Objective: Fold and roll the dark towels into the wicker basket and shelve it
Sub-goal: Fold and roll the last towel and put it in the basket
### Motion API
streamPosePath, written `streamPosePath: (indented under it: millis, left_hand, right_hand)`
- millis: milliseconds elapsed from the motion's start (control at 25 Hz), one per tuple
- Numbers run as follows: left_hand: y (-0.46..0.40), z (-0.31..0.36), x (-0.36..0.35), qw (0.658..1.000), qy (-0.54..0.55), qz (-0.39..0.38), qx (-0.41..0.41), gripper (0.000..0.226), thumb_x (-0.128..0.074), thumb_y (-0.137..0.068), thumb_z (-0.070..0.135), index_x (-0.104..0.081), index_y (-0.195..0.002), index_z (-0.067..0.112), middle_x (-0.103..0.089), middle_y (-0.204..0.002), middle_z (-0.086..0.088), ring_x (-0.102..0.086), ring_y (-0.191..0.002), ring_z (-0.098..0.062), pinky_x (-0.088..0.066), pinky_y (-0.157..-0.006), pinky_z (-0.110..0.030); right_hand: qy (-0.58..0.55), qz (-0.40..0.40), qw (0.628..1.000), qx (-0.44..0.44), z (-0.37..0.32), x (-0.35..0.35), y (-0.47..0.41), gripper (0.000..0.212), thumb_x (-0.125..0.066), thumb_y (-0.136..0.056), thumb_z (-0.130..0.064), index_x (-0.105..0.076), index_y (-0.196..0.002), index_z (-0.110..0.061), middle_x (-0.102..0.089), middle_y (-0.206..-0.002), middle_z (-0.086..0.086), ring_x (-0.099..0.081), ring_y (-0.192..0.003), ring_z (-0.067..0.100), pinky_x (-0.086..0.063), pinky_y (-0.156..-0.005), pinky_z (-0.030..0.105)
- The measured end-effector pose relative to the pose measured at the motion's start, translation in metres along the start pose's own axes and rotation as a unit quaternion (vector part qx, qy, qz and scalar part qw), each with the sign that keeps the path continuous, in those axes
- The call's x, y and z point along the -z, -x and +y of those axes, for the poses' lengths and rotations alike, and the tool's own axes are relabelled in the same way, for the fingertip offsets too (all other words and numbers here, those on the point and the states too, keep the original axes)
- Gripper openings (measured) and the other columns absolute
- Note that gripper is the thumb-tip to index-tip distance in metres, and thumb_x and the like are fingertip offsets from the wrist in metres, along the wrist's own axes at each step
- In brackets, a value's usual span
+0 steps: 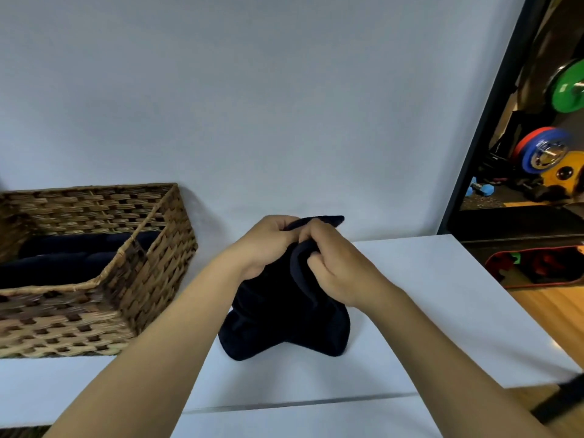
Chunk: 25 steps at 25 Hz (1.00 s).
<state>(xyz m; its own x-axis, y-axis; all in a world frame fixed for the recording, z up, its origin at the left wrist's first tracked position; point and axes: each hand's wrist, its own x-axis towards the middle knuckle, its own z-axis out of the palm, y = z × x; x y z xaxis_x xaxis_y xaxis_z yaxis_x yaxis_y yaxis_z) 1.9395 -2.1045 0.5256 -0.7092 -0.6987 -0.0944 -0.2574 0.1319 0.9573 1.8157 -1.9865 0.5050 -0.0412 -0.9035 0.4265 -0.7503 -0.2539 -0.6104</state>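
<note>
**Inspector A:** Nearest the camera, two bare forearms reach forward over the white table (426, 289). State of the hands?

**Inspector B:** Both are engaged on one dark navy towel (284, 324). The left hand (268, 245) has its fingers curled over the top of the bunched cloth. The right hand (335, 267) pinches a fold of the same towel, thumb tucked against the fabric. The hands touch each other at the top of the bundle.

**Inspector A:** Position of that towel?

**Inspector B:** Gathered upright at the middle of the table. Its lower part rests on the surface and spreads into two lobes; its upper end is lifted within the two grips, with a small tip showing above the knuckles.

**Inspector A:** To the left?

**Inspector B:** A wicker basket (151, 273) stands on the table, apart from the held towel, with a dipped cut-out in its near rim. Inside lie rolled dark towels (72, 254), side by side along the bottom; their exact count cannot be told.

**Inspector A:** Further back?

**Inspector B:** A plain white wall (252, 105) behind the table. At right, a black frame (493, 115) borders a view of coloured weight plates (568, 86) and wooden flooring.
</note>
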Motion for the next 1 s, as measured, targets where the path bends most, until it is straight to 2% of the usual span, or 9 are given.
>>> streamPosePath:
  millis: [120, 200, 280, 360, 560, 640, 760, 920, 1000]
  left_hand:
    - [0.009, -0.017, -0.002, 0.987, 0.146, -0.065, 0.018, 0.011, -0.060, -0.092, 0.004, -0.069, -0.096, 0.007, -0.070, -0.092, -0.015, -0.062, -0.091, -0.031, -0.048, -0.084, -0.040]
    - [0.017, -0.021, -0.002, 0.967, 0.230, -0.105, 0.019, 0.020, -0.064, -0.090, 0.017, -0.067, -0.106, 0.004, -0.069, -0.101, -0.018, -0.063, -0.098, -0.034, -0.049, -0.091, -0.043]
    - [0.023, -0.025, -0.004, 0.969, 0.216, -0.120, 0.005, 0.042, -0.067, -0.092, 0.028, -0.064, -0.124, 0.001, -0.068, -0.117, -0.023, -0.065, -0.108, -0.038, -0.049, -0.101, -0.047]
    - [0.029, -0.026, -0.006, 0.984, 0.143, -0.107, -0.023, 0.039, -0.070, -0.090, 0.026, -0.067, -0.123, 0.005, -0.069, -0.119, -0.024, -0.067, -0.109, -0.037, -0.051, -0.102, -0.048]
    - [0.035, -0.031, -0.003, 0.975, 0.215, -0.047, -0.031, 0.022, -0.056, -0.102, 0.016, -0.068, -0.112, 0.002, -0.069, -0.114, -0.025, -0.065, -0.105, -0.037, -0.049, -0.101, -0.049]
    - [0.036, -0.035, 0.002, 0.966, 0.252, -0.049, -0.038, 0.018, -0.056, -0.101, 0.010, -0.066, -0.113, 0.003, -0.069, -0.116, -0.024, -0.065, -0.108, -0.035, -0.049, -0.103, -0.048]
    - [0.042, -0.036, 0.002, 0.964, 0.254, -0.074, -0.038, 0.025, -0.061, -0.090, 0.005, -0.064, -0.115, 0.006, -0.069, -0.114, -0.018, -0.066, -0.106, -0.032, -0.049, -0.102, -0.046]
    - [0.045, -0.027, -0.001, 0.966, 0.249, -0.066, -0.010, 0.044, -0.070, -0.091, 0.035, -0.065, -0.120, 0.002, -0.068, -0.123, -0.020, -0.066, -0.113, -0.034, -0.050, -0.103, -0.043]
    - [0.047, -0.020, -0.005, 0.975, 0.218, -0.034, 0.014, 0.046, -0.066, -0.093, 0.044, -0.070, -0.119, 0.006, -0.071, -0.120, -0.020, -0.069, -0.110, -0.031, -0.051, -0.102, -0.043]
  right_hand:
    - [0.149, 0.039, 0.986, 0.069, 0.011, -0.006, 0.002, 0.027, -0.045, -0.083, 0.001, -0.057, -0.105, -0.010, -0.050, -0.100, 0.003, -0.049, -0.087, 0.022, -0.046, -0.073, 0.035]
    - [0.171, 0.095, 0.978, 0.071, 0.015, -0.006, 0.005, 0.025, -0.055, -0.087, -0.013, -0.061, -0.111, -0.012, -0.054, -0.101, 0.001, -0.050, -0.087, 0.018, -0.049, -0.074, 0.035]
    - [0.122, 0.149, 0.980, -0.042, 0.007, 0.000, 0.008, 0.024, -0.066, -0.084, -0.038, -0.059, -0.103, -0.024, -0.057, -0.094, -0.012, -0.051, -0.083, 0.011, -0.048, -0.072, 0.033]
    - [0.043, 0.119, 0.978, -0.168, 0.001, 0.004, 0.010, 0.029, -0.071, -0.079, -0.049, -0.053, -0.088, -0.029, -0.060, -0.079, -0.016, -0.057, -0.073, 0.007, -0.047, -0.063, 0.027]
    - [-0.236, 0.091, 0.948, -0.192, 0.010, -0.002, 0.026, 0.027, -0.081, -0.082, -0.034, -0.058, -0.088, -0.020, -0.065, -0.076, -0.006, -0.059, -0.070, 0.011, -0.048, -0.065, 0.025]
    - [-0.278, 0.102, 0.926, -0.234, 0.013, -0.003, 0.030, 0.025, -0.078, -0.083, -0.035, -0.063, -0.091, -0.017, -0.069, -0.086, 0.010, -0.061, -0.075, 0.017, -0.049, -0.070, 0.032]
    - [-0.316, 0.097, 0.904, -0.271, 0.013, -0.009, 0.033, 0.025, -0.073, -0.091, -0.026, -0.062, -0.090, -0.004, -0.070, -0.084, 0.010, -0.063, -0.078, 0.019, -0.049, -0.072, 0.034]
    - [-0.345, 0.136, 0.899, -0.235, -0.003, -0.012, 0.032, 0.002, -0.063, -0.096, -0.009, -0.065, -0.097, -0.011, -0.075, -0.098, 0.007, -0.071, -0.092, 0.025, -0.056, -0.082, 0.038]
    - [-0.335, 0.140, 0.909, -0.206, -0.010, -0.013, 0.032, 0.009, -0.060, -0.097, -0.006, -0.066, -0.096, -0.011, -0.073, -0.097, 0.010, -0.070, -0.092, 0.025, -0.056, -0.083, 0.039]
